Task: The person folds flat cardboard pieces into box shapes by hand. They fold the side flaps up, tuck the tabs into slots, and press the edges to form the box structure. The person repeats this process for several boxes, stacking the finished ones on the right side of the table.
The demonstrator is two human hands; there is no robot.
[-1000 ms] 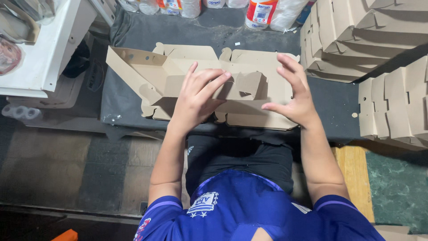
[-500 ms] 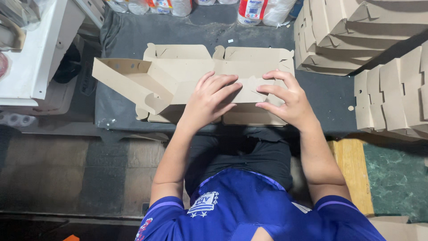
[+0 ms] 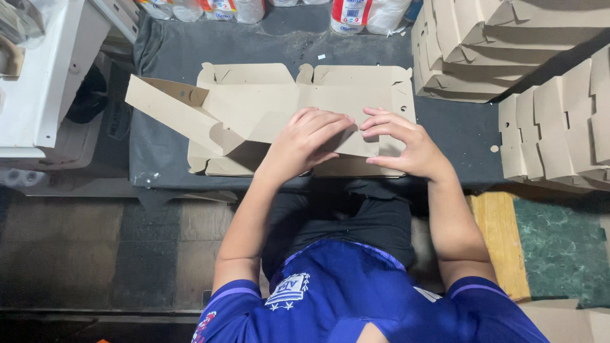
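We have a flat brown cardboard box blank (image 3: 298,105) lying unfolded on the dark cloth-covered tabletop (image 3: 159,152), its long axis running left to right across our front, with one side flap (image 3: 171,111) lifted and jutting out to the left. Both hands sit on the near middle of the blank, directly ahead of us, so the cardboard lies under and beyond the fingers rather than to either side. Our left hand (image 3: 302,143) rests palm down with the fingers (image 3: 324,127) spread flat and pressing a folded panel; it grips nothing. Our right hand (image 3: 406,146) is beside it, fingertips nearly meeting those of the left, fingers bent and partly closed over the panel's edge; whether the thumb pinches the card from beneath we cannot tell. The two hands are about equally near the middle fold, while the raised flap lies on the left hand's side. To the right, stacks of folded cardboard boxes (image 3: 508,44) crowd the edge of the tabletop, and more stand lower down (image 3: 559,133). Along the far edge stand several plastic bottles (image 3: 356,14), and a white appliance (image 3: 44,76) sits off to the left.
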